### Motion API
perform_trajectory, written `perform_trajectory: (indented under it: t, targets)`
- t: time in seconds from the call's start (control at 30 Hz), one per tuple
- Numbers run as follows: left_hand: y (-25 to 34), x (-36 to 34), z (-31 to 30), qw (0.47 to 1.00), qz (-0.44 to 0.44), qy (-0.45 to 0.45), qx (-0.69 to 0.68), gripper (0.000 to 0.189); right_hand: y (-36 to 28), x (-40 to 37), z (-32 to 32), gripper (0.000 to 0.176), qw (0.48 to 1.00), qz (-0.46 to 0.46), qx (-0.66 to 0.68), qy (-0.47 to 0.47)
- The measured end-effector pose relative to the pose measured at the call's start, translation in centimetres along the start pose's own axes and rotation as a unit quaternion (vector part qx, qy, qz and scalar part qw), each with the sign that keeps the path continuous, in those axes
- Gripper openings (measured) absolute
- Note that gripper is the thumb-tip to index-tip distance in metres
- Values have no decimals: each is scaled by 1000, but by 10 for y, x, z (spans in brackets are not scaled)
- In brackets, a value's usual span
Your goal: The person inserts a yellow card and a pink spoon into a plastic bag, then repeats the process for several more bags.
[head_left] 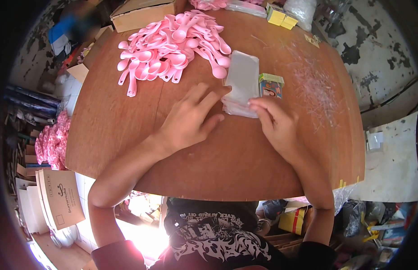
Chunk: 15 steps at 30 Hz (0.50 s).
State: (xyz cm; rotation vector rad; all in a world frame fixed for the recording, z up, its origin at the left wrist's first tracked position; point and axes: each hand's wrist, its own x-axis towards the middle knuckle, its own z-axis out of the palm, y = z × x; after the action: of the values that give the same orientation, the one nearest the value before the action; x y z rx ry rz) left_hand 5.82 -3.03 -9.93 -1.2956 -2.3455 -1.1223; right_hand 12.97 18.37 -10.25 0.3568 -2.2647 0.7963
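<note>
A stack of clear plastic bags (243,72) lies on the wooden table in front of me. My left hand (191,114) is at its left side, fingers apart, the index fingertip right at the stack's edge. At the lower right of the stack, the thumb and index finger of my right hand (276,120) are pinched together on the edge of a plastic bag. Just right of the stack sits a small green and blue box (271,85). A large heap of pink plastic spoons (166,49) lies beyond my left hand.
Thin clear plastic strips (315,85) are scattered on the table's right side. An open cardboard box (143,14), small yellow boxes (281,17) and a clear plastic bundle (300,12) stand along the far edge. Another carton (60,198) is on the floor at left.
</note>
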Motion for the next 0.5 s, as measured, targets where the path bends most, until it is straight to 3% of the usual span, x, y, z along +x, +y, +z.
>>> perform_trajectory:
  t: [0.07, 0.1, 0.17, 0.2, 0.23, 0.27, 0.33, 0.37, 0.43, 0.5]
  targets:
    - [2, 6, 2, 985, 134, 105, 27, 23, -19, -1, -7, 11, 995, -60, 51, -66]
    - [-1, 4, 0, 985, 134, 105, 27, 23, -27, -2, -11, 11, 988, -37, 105, -104]
    - [-6, 0, -6, 965, 146, -46, -214, 18, -31, 4, -24, 11, 986, -27, 125, -109]
    - [-2, -4, -10, 965, 146, -46, -214, 18, -31, 5, -30, 12, 983, -16, 145, -114]
    - [4, -9, -14, 959, 43, -68, -270, 15, -31, 3, -35, 14, 981, 90, 142, -95]
    - [9, -11, -18, 940, -61, -89, -323, 12, -19, 6, -39, 14, 981, 91, 141, -96]
    - [2, -13, -14, 920, -67, -70, -380, 15, 15, 16, -47, 18, 988, -20, -117, -102]
    - [1, -12, -15, 899, -106, -51, -421, 16, 20, 14, -50, 18, 988, -20, -119, -101]
    - [-3, -10, -11, 867, -147, -18, -477, 20, 28, 12, -54, 20, 967, 68, -164, -185]
    - [-3, -6, -16, 846, -194, -43, -494, 22, 33, 9, -52, 20, 964, 58, -171, -194]
